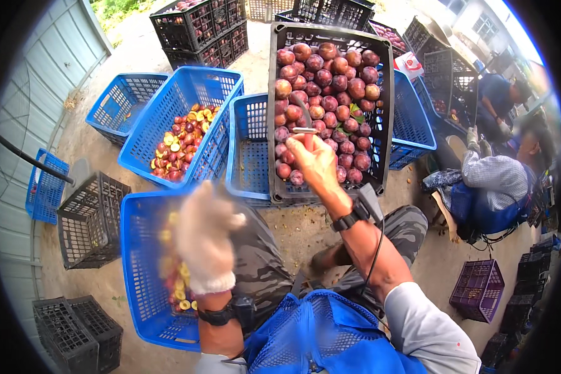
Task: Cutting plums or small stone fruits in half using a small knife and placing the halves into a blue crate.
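Right hand: your grip's clamped on a curved knife, handle mostly hidden, over plums in the black crate.
Left hand: gloved, blurred, can't tell your grip; it blocks halved plums in the near blue crate.
Top edge: stacked black crates, cut off.

"What place am I watching?"
"From my remote seat, I'd say a fruit-handling yard: stacked black crates, crated plums, halved fruit in a blue crate, ribbed wall, concrete floor, a co-worker at right."
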Demonstrator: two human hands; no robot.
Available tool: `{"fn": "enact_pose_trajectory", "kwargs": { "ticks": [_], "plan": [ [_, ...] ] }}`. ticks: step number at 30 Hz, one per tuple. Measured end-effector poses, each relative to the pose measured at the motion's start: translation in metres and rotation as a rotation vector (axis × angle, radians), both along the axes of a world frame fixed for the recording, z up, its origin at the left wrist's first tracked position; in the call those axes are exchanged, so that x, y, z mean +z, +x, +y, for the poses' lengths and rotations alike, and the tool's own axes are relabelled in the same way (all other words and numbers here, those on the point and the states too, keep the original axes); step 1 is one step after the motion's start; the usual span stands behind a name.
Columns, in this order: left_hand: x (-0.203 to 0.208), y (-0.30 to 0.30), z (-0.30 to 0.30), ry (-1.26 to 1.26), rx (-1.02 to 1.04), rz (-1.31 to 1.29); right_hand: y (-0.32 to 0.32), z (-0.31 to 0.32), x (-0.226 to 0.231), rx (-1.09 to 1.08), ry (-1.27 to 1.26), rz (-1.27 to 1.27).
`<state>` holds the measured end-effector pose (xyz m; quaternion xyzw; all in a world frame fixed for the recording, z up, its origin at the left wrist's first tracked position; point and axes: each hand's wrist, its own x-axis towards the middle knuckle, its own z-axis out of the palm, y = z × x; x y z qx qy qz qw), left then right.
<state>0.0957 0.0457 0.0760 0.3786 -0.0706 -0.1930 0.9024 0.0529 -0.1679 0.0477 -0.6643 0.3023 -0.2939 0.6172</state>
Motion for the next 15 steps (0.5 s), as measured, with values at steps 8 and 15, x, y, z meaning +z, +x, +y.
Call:
{"fn": "enact_pose_trajectory", "kwargs": {
  "ticks": [8,15],
  "plan": [
    [-0.092,-0.031,-0.071,0.153,-0.498,0.363,0.101,-0.105,-0.01,-0.228,-0.555,0.283],
    [-0.088,-0.035,-0.078,0.229,-0.474,0.418,0.013,-0.084,-0.031,0.176,0.303,-0.007]
  ]
}}
